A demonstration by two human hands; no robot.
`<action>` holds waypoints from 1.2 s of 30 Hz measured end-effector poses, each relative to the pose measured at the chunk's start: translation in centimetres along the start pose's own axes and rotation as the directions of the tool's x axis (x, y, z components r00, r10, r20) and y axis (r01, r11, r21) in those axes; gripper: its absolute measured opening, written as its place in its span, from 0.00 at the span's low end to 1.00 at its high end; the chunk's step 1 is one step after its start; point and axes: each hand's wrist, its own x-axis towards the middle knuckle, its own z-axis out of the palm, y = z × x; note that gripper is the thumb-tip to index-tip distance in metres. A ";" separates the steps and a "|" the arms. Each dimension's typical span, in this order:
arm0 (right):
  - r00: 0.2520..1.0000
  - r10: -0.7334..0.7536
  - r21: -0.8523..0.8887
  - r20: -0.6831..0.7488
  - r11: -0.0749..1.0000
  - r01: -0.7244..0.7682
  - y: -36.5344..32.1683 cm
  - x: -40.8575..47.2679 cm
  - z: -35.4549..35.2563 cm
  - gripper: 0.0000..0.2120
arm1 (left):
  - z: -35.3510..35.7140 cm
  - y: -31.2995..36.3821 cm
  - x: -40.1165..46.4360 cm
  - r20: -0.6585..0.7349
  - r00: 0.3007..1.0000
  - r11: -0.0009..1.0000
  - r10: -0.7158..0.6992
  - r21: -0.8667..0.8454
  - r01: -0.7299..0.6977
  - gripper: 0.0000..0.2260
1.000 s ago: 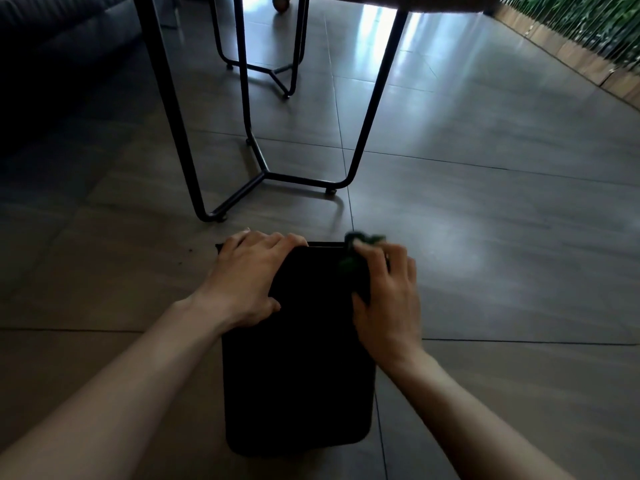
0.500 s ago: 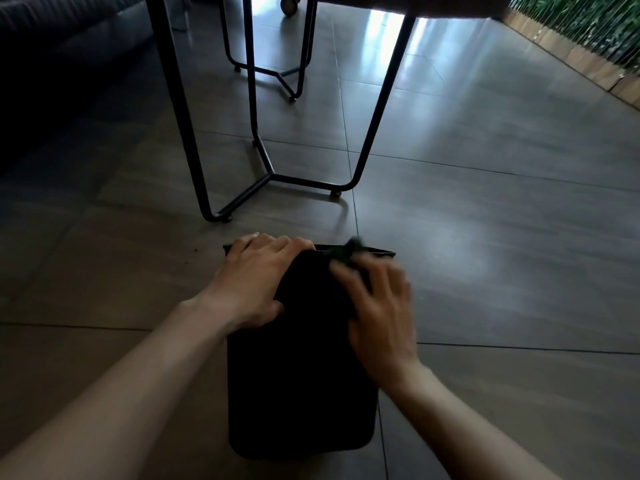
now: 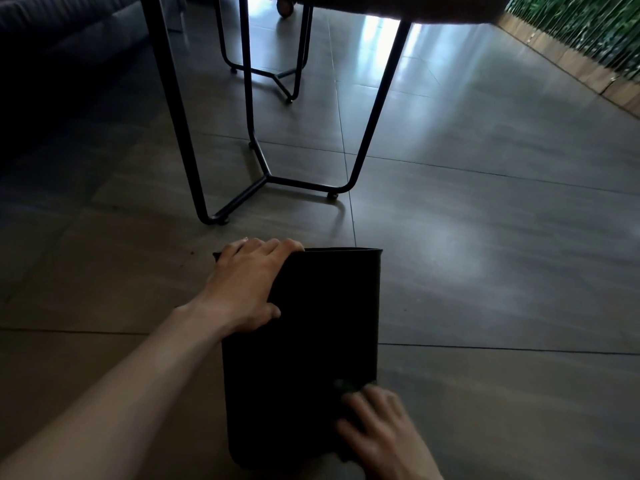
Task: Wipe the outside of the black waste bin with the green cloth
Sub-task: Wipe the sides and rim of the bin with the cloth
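Observation:
The black waste bin [image 3: 311,341] lies on its side on the tiled floor, its open end pointing away from me. My left hand [image 3: 247,289] grips the bin's far left edge near the rim, fingers curled over it. My right hand [image 3: 377,429] presses on the bin's near right corner, blurred by motion. A small dark bit of the green cloth [image 3: 343,384] shows just beyond the fingertips of that hand; the rest is hidden under the palm.
A black metal table frame [image 3: 266,178] stands on the floor just beyond the bin. A second frame [image 3: 277,74] is farther back. A dark sofa [image 3: 52,64] fills the far left. A wooden ledge with green plants [image 3: 571,57] runs along the right.
My right hand slid with the cloth from the bin's far rim down its side to the near right corner. The left hand stayed on the far left edge.

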 end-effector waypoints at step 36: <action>0.945 0.243 -0.045 0.220 0.970 -0.239 6.2 17.2 -16.6 0.14 | -5.0 -4.0 -4.0 -0.157 0.986 0.951 -0.060 -0.310 0.009 0.27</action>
